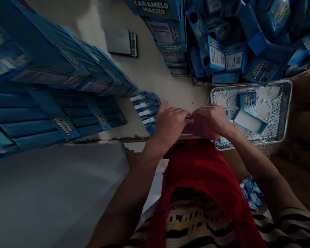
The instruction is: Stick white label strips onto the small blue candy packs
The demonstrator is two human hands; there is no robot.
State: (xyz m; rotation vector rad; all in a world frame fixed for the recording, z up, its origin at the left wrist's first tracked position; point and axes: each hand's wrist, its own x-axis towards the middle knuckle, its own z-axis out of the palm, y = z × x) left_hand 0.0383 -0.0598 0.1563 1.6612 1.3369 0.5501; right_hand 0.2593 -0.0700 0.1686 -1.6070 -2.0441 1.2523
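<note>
My left hand (169,123) and my right hand (212,117) meet near the table's front edge, fingers closed. Between them they grip the upper edge of a reddish-purple flat piece (200,128); its kind is unclear, and my fingers hide part of it. Just left of my left hand stands a row of small blue candy boxes (147,108) with white sides. Beside my right wrist lies a metal tray (288,110) of small white round candies. A blue candy box (246,99) and an open box with a white inside (250,120) rest among the candies.
Large blue cartons (67,72) are stacked at the left. A flat scale (120,42) lies at the back, near a stack of blue display boxes (167,31). Many loose blue boxes (222,55) fill a container at the back right. More small packs (251,193) sit low at the right.
</note>
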